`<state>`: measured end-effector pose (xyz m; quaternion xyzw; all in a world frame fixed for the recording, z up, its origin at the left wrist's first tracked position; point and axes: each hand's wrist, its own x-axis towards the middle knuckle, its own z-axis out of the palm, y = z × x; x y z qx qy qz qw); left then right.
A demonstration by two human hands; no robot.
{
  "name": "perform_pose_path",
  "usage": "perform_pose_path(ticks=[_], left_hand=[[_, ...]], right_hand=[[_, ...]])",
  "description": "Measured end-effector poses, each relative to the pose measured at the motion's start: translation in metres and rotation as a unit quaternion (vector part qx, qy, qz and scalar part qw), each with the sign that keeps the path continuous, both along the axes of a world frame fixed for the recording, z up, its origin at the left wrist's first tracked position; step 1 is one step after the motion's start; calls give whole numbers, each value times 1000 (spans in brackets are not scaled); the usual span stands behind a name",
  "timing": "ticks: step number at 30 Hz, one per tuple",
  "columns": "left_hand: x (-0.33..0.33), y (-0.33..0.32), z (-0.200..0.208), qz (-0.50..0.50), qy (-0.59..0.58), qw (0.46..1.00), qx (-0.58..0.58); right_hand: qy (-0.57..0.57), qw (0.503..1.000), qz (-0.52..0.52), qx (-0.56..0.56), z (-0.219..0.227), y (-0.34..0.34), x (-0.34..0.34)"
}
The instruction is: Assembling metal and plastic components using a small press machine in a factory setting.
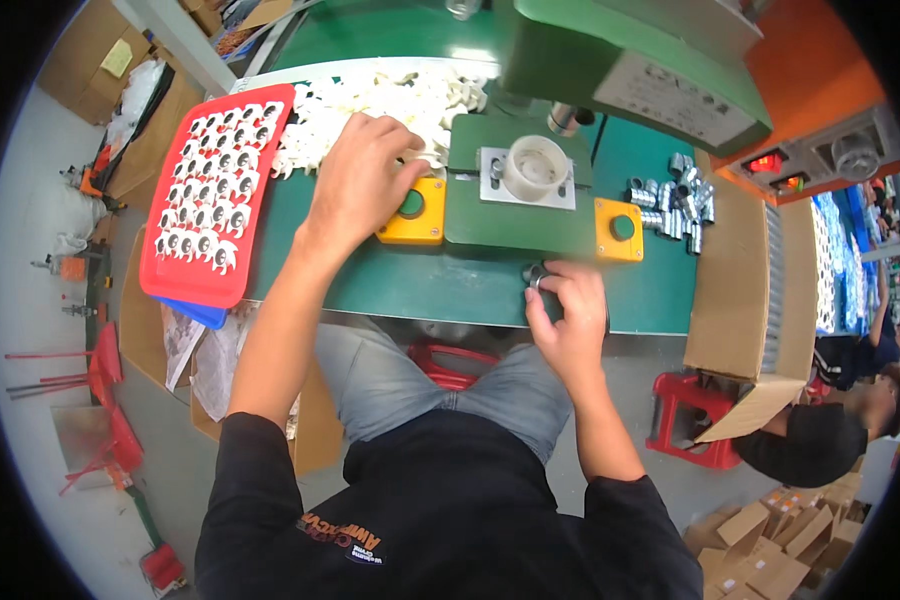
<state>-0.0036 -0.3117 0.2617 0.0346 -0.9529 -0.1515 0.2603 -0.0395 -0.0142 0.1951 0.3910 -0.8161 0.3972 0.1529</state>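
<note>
My left hand (363, 178) is at the near edge of a heap of white plastic parts (345, 100), its fingers curled. A white piece shows between its thumb and forefinger, partly hidden by the fingers. Just below it is a yellow box with a green button (411, 206). My right hand (573, 310) is at the front edge of the green table, thumb and fingers closed on a small metal sleeve (536, 275). Between the hands stands a green press base (500, 222) with a white round holder (535, 168) on its metal plate.
A red tray (198, 284) with rows of white parts with dark centres lies at the left. Several metal sleeves (682, 205) lie loose at the right, near a second yellow button box (619, 230). The green press head (630, 75) overhangs. A cardboard box (735, 300) and another person (820, 440) are at the right.
</note>
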Motion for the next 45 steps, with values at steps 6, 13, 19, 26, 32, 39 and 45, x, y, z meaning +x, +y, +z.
perform_pose_path(ticks=[6, 13, 19, 26, 32, 39, 45], left_hand=[[-5, -3, 4, 6, -28, 999, 27], [-2, 25, 40, -5, 42, 974, 222], [-51, 69, 39, -40, -24, 945, 323], [-78, 62, 48, -34, -161, 917, 363], [-87, 57, 53, -16, -226, 911, 345], [-88, 58, 45, -51, -145, 913, 378], [-94, 51, 59, -71, -231, 920, 308]], right_hand=[[-39, 999, -4, -32, -2, 12, -8], [-58, 998, 19, -24, -2, 18, -9], [-33, 999, 19, -18, -5, 16, -7], [-49, 998, 12, -27, 0, 16, -7], [-41, 999, 15, -23, 0, 15, -6], [-16, 999, 21, -27, 14, 20, -1], [-19, 999, 20, -27, 22, 27, -6]])
